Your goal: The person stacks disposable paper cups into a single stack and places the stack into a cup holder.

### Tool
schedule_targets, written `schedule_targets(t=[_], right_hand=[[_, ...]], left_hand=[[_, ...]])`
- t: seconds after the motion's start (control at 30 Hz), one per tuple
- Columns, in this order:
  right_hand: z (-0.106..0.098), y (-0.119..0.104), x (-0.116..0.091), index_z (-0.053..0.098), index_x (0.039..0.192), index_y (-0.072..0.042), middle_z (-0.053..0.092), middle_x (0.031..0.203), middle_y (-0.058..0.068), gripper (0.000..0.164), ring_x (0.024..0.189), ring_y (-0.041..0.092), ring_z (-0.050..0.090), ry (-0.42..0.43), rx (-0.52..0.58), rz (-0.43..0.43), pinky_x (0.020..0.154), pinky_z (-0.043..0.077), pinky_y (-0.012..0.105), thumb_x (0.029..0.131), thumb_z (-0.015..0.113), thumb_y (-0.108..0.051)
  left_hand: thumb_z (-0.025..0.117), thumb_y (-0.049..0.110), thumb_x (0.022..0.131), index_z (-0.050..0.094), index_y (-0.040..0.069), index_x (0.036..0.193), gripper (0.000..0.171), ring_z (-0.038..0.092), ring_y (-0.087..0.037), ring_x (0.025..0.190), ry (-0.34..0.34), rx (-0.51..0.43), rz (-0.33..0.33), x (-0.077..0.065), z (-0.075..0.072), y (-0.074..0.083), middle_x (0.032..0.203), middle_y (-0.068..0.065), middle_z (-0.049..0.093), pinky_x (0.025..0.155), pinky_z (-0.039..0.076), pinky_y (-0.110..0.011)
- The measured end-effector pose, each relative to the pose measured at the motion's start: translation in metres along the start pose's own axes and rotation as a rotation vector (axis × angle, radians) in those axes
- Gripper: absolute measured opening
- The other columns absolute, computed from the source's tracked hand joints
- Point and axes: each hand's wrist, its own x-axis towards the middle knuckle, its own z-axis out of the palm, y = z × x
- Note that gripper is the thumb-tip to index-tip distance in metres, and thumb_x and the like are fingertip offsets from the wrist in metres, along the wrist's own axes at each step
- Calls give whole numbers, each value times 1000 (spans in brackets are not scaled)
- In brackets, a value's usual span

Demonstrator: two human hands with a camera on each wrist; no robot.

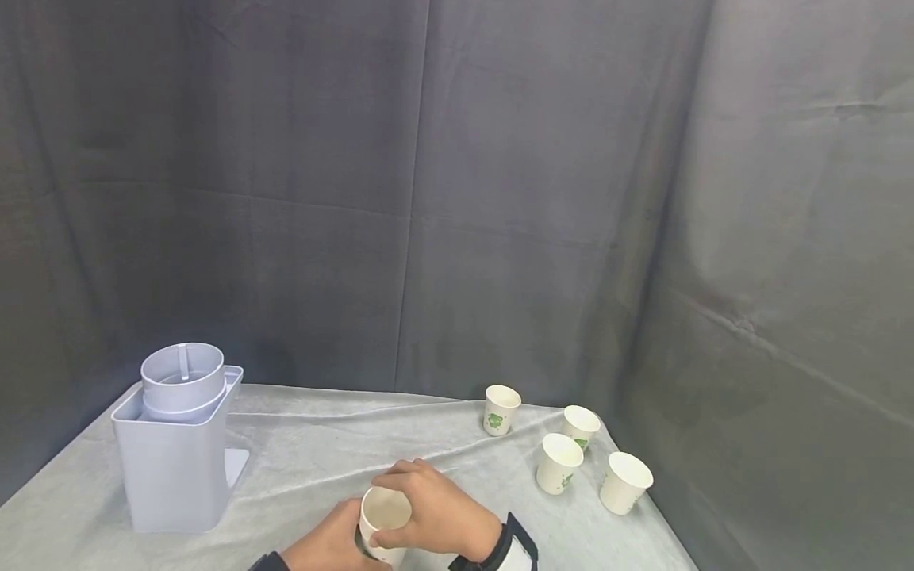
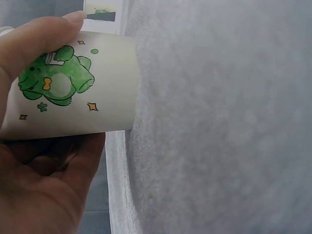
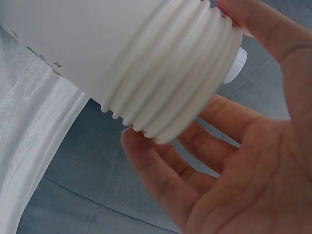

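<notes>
A stack of nested white paper cups (image 1: 386, 509) is between my two hands at the front of the table, mouth up. My left hand (image 1: 332, 539) grips it from the left, with the thumb across a green cartoon animal printed on the outer cup (image 2: 112, 83) and the fingers on the opposite side. From the right, my right hand (image 1: 446, 511) holds the upper end, thumb and fingers on opposite sides of the rims. Several ridged rims (image 3: 170, 73) show close together in the right wrist view, with a fingertip (image 3: 136, 141) against their edge.
A pale lavender plastic box (image 1: 167, 476) with a round open cylinder (image 1: 183, 388) on top stands at the left. Several single paper cups stand upright at the right, among them one at the back (image 1: 502, 410) and one near the right edge (image 1: 625, 484). Grey curtains (image 1: 428, 198) surround the cloth-covered table (image 1: 307, 428).
</notes>
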Motion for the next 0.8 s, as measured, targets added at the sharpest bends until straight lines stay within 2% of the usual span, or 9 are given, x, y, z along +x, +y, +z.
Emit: schedule_targets(t=[0.3,0.4,0.57,0.8], right_hand=[[2,2,0,70,124,-17,68,117,-6,53,104,5,57,3,10,5,85,45,14,80,84,-44],[2,5,0,69,126,-17,67,118,-6,53,104,4,58,-11,20,-2,83,45,12,83,81,-46],[2,11,1,67,127,-17,67,116,-5,52,100,3,61,-14,69,-33,79,44,9,86,78,-47],[2,14,2,65,129,-15,68,115,-4,54,99,1,60,-31,105,-50,78,44,9,88,77,-47]], left_hand=[[87,14,75,61,4,126,58,64,-5,102,-9,4,5,-1,0,2,116,-1,71,92,51,-23],[86,12,77,60,4,127,58,65,-8,104,-29,-39,-16,0,-1,0,118,-3,70,94,51,-23],[85,14,78,59,5,130,58,65,-7,104,-37,-41,-43,1,-2,0,120,-2,70,93,51,-23],[84,14,79,60,6,128,56,66,-6,104,-38,-5,-6,0,-1,1,119,-1,70,90,52,-24]])
